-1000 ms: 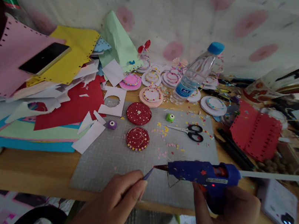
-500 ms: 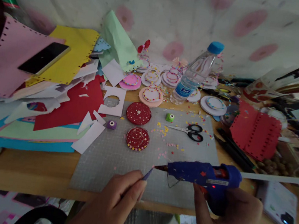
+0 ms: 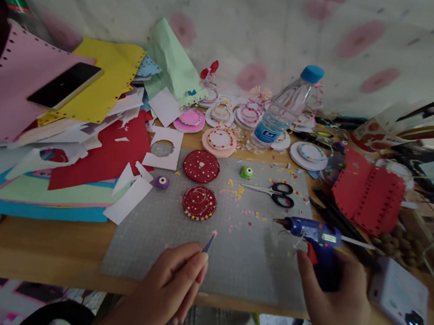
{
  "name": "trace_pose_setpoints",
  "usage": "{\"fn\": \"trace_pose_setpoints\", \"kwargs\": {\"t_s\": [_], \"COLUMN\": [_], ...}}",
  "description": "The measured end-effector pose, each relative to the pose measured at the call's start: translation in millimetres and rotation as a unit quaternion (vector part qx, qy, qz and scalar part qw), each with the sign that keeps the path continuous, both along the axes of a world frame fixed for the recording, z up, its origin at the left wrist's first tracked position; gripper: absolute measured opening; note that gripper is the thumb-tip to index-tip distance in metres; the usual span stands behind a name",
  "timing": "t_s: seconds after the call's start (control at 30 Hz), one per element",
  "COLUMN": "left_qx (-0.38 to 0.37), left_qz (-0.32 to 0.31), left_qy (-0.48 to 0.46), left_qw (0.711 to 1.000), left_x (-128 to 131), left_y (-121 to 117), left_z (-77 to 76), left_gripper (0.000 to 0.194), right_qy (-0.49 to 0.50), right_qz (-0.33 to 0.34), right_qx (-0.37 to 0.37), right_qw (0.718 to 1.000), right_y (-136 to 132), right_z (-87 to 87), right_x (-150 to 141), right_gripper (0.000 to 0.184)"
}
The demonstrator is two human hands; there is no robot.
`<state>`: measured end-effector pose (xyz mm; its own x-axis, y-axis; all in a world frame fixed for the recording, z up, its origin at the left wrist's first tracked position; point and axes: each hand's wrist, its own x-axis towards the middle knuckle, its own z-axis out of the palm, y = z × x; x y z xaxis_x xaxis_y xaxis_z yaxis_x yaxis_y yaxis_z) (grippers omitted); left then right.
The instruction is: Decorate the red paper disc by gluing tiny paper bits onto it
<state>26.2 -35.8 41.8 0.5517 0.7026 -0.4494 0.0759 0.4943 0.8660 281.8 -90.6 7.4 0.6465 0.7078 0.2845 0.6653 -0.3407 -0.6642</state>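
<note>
Pinched in my left hand (image 3: pixel 179 274) are purple tweezers (image 3: pixel 208 244), pointing up and away. A tiny pink paper piece (image 3: pixel 214 233) sits at their tip. My right hand (image 3: pixel 337 297) is closed around the handle of a blue hot glue gun (image 3: pixel 312 231), its nozzle facing left over the mat's right side. A white glue stick (image 3: pixel 358 242) sticks out of its back. Beyond my left hand lies a dark red disc (image 3: pixel 200 200) with star-shaped bits along its near edge. A second dark red disc (image 3: pixel 201 165) lies just behind it.
Black-handled scissors (image 3: pixel 277 193), a green punch (image 3: pixel 246 172) and scattered paper bits lie on the grey cutting mat (image 3: pixel 154 253). A water bottle (image 3: pixel 279 112) stands among decorated paper discs. Coloured paper (image 3: pixel 106 162) piles up at left; a phone (image 3: pixel 401 293) lies at right.
The glue gun has moved right and away from the tweezers, lower toward the mat. My left hand has shifted slightly left, still gripping the tweezers.
</note>
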Motion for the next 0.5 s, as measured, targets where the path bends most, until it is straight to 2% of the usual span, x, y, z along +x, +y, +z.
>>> {"fn": "trace_pose_setpoints", "kwargs": {"t_s": [0.07, 0.2, 0.27, 0.33, 0.4, 0.43, 0.47, 0.5], "left_qx": [-0.029, -0.05, -0.05, -0.051, -0.066, -0.076, -0.084, -0.088], "left_qz": [0.02, 0.063, 0.081, 0.108, 0.141, 0.155, 0.164, 0.171], "left_qy": [-0.032, -0.067, -0.076, -0.097, -0.132, -0.15, -0.167, -0.178], "left_qw": [0.999, 0.995, 0.993, 0.988, 0.979, 0.973, 0.969, 0.965], "left_x": [4.1, 11.9, 15.3, 18.9, 23.2, 25.6, 28.1, 30.5], "left_y": [1.8, 3.6, 2.4, 0.3, -1.2, -1.3, -0.8, 0.1], "left_z": [-3.3, -6.2, -8.5, -12.2, -16.0, -17.1, -17.5, -17.1], "left_gripper": [0.045, 0.045, 0.043, 0.04, 0.038, 0.038, 0.038, 0.038], "right_qy": [-0.064, -0.142, -0.166, -0.177, -0.131, -0.073, 0.009, 0.118], "right_qz": [0.013, 0.016, -0.001, -0.016, 0.0, 0.033, 0.079, 0.137], "right_qx": [-0.049, -0.059, -0.066, -0.056, -0.02, -0.006, 0.0, -0.025], "right_qw": [0.997, 0.988, 0.984, 0.982, 0.991, 0.997, 0.997, 0.983], "right_y": [1.9, 4.6, 4.6, 2.7, -1.0, -3.2, -5.2, -6.8], "right_z": [-13.4, -35.0, -35.5, -27.3, -13.4, -6.0, 0.9, 6.6], "right_x": [15.3, 28.2, 24.0, 13.6, -2.8, -13.2, -24.9, -37.8], "right_gripper": [0.044, 0.049, 0.052, 0.05, 0.041, 0.035, 0.029, 0.026]}}
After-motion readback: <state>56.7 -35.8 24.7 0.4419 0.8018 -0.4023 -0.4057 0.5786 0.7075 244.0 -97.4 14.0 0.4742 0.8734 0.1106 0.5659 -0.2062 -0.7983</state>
